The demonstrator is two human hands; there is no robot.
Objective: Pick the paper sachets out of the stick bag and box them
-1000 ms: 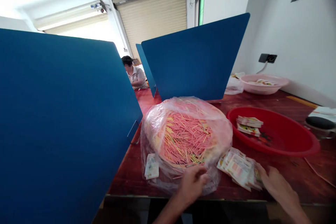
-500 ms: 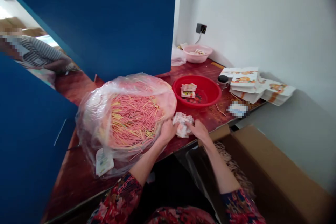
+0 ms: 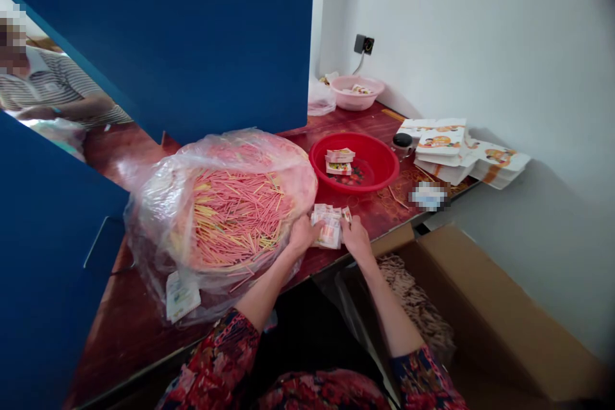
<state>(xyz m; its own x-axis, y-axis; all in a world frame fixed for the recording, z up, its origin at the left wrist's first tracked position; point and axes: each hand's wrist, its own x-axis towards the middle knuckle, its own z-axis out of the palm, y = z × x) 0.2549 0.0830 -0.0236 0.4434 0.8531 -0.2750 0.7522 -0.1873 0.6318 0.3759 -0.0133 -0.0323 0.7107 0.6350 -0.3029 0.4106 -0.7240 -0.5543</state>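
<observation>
Grip (image 3: 301, 235) on illegibly printed packets (image 3: 329, 230)

This looks like a packing workshop: on a dark-red wooden table (image 3: 129, 307) stand flat blue partition panels (image 3: 206, 38), heaped pink-and-yellow sticks (image 3: 235, 218) and stacked white-and-orange packets (image 3: 439, 141); below its edge, a brown cardboard box (image 3: 494, 307).

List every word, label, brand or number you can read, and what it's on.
No text is readable.
Packets at the left hand and right hand: print too small.
Stacked packets in the red basin: too small.
White packs at right: too small.
Lone packet, lower left: blurred.
Pixelated item: masked.
</observation>
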